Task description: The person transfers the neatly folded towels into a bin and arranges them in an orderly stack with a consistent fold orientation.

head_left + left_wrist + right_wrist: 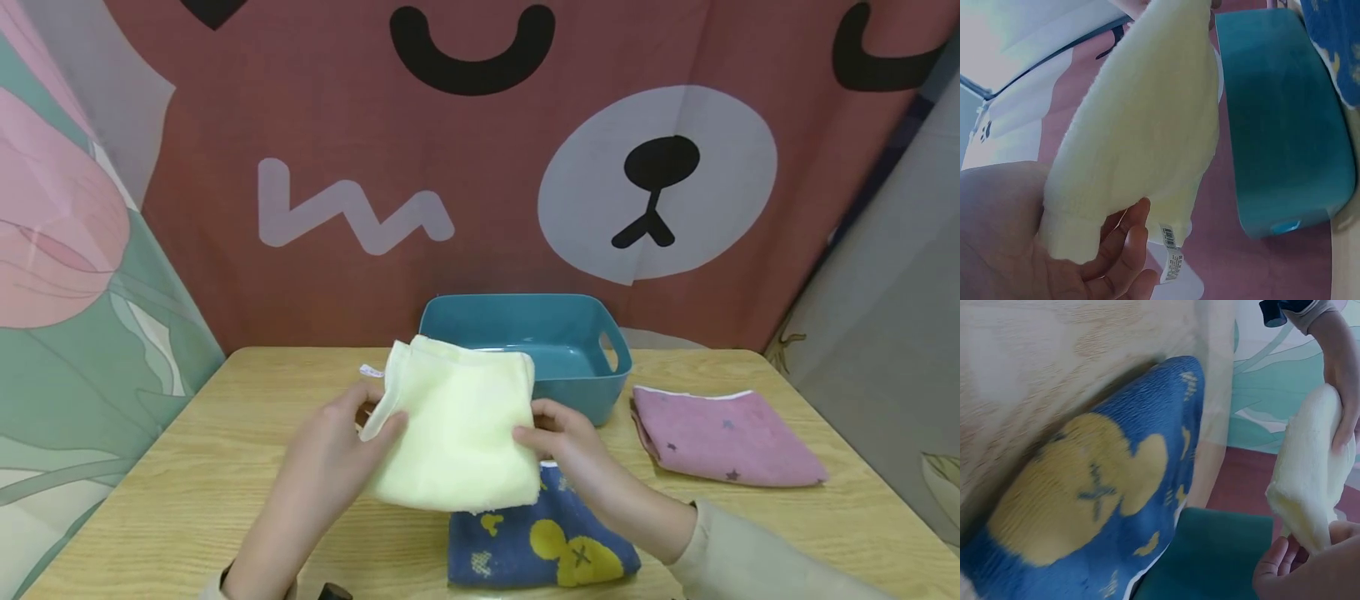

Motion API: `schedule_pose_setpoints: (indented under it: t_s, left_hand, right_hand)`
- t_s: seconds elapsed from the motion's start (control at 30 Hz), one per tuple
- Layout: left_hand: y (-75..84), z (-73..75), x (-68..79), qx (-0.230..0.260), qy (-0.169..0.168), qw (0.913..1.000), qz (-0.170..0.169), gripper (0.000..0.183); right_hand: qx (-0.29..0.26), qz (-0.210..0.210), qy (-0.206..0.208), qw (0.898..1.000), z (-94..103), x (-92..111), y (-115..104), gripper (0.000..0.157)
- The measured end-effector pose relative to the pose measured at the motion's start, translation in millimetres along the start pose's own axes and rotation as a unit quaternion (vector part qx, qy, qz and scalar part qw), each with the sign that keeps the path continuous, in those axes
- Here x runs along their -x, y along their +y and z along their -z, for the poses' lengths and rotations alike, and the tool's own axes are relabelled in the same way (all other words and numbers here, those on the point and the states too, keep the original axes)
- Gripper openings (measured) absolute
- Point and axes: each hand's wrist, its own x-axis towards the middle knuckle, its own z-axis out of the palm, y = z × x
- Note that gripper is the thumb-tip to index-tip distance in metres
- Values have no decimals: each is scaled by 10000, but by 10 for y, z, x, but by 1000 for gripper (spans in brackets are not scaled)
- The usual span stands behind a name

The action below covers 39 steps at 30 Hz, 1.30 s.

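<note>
Both hands hold up a folded pale yellow towel (457, 425) above the table, in front of the teal bin. My left hand (341, 442) pinches its left edge, thumb in front and fingers behind. A white label (1171, 256) sticks out by those fingers in the left wrist view. My right hand (566, 442) pinches the towel's right edge between thumb and fingers. Below lies a folded blue towel (510, 546) with yellow bear figures, its upper part hidden behind the yellow one. In the right wrist view the yellow towel (1307, 462) is seen from its side between both hands.
The teal bin (592, 392) stands at the back middle of the wooden table (247, 433), with a handle hole in its right side. A folded pink towel (727, 437) with stars lies on the right. A bear-print curtain (360, 125) hangs behind the table.
</note>
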Motion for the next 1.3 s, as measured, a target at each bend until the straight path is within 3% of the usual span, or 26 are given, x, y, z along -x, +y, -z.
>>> schedule_pose_setpoints:
  t_s: [0.3, 0.5, 0.87, 1.07, 1.3]
  left_hand:
    - [60, -117, 33, 317, -366, 9988, -64, 18]
    - [113, -278, 63, 578, -756, 9954, -67, 17]
    - [138, -531, 66, 1454, -1294, 9807, -182, 28]
    - [139, -564, 16, 1926, -1513, 9696, -1, 38]
    - [91, -582, -56, 1960, -1807, 9636, -192, 39]
  right_hand:
    - [646, -107, -121, 9978, 249, 53, 114, 34]
    - [867, -204, -185, 9959, 444, 108, 153, 36]
    - [1257, -4, 108, 9920, 702, 170, 189, 37]
    - [1326, 167, 96, 9910, 766, 203, 180, 35]
    - [1527, 220, 285, 9876, 788, 226, 158, 37]
